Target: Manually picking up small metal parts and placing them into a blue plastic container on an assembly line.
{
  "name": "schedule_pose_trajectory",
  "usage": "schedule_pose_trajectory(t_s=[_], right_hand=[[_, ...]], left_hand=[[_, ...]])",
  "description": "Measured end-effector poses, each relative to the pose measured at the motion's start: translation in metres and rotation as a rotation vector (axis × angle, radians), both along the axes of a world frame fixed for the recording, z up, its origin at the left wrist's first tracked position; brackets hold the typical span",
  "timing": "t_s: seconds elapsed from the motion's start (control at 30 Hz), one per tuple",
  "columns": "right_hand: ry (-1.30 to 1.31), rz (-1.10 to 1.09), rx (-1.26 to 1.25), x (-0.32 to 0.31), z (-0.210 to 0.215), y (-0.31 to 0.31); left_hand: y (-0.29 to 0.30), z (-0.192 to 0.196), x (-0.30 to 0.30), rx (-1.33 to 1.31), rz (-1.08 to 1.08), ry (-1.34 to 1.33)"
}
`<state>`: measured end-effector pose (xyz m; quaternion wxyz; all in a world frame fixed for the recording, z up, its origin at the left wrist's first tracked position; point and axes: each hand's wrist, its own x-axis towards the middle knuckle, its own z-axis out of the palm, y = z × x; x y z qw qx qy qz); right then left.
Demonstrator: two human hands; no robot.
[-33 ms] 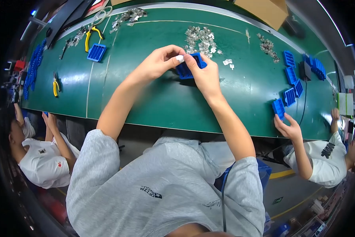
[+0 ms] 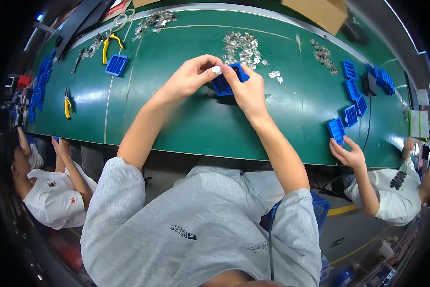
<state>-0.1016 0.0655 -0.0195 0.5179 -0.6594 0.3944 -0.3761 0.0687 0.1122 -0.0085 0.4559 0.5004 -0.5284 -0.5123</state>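
Above the green table, a blue slotted plastic holder (image 2: 220,86) is between my hands. My right hand (image 2: 249,88) grips it from the right, with the thumb laid across its top. At the holder's upper left, my left hand (image 2: 195,78) has thumb and forefinger pressed together, close to the right thumb tip. A white covering wraps the left thumb's tip. Whatever lies in that pinch is hidden. Just beyond my hands spreads a pile of small silvery metal pieces (image 2: 241,45). A few loose metal pieces (image 2: 275,75) lie to its right.
Another blue holder (image 2: 116,64) sits left, beside yellow-handled pliers (image 2: 105,51); a second pair of pliers (image 2: 68,105) lies nearer. On the right, a co-worker's hand (image 2: 349,154) touches a blue holder (image 2: 336,130) near several others. Another person (image 2: 54,191) sits at left.
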Motion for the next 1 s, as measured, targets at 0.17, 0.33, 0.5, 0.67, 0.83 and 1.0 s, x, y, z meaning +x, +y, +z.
schedule_pose_trajectory(t_s=[0.17,0.33,0.5,0.67,0.83,1.0], right_hand=[[-0.067,0.007,-0.027,-0.002,0.001,-0.003],[-0.305,0.029,0.103,-0.006,0.004,-0.003],[-0.762,0.175,0.478,-0.021,0.026,-0.013],[-0.704,0.650,0.464,-0.033,0.033,-0.007],[-0.765,0.918,0.619,-0.049,0.037,-0.003],[-0.938,0.870,0.626,-0.071,0.035,-0.028]], left_hand=[[-0.001,-0.006,-0.006,-0.015,0.052,0.042],[-0.001,-0.003,0.009,-0.048,0.063,0.266],[-0.024,-0.002,0.051,-0.185,0.424,-0.070],[-0.058,0.015,-0.010,-0.313,0.237,-0.456],[-0.124,0.011,-0.108,-0.526,-0.062,-0.710],[-0.204,-0.017,-0.162,-0.646,-0.133,-0.714]])
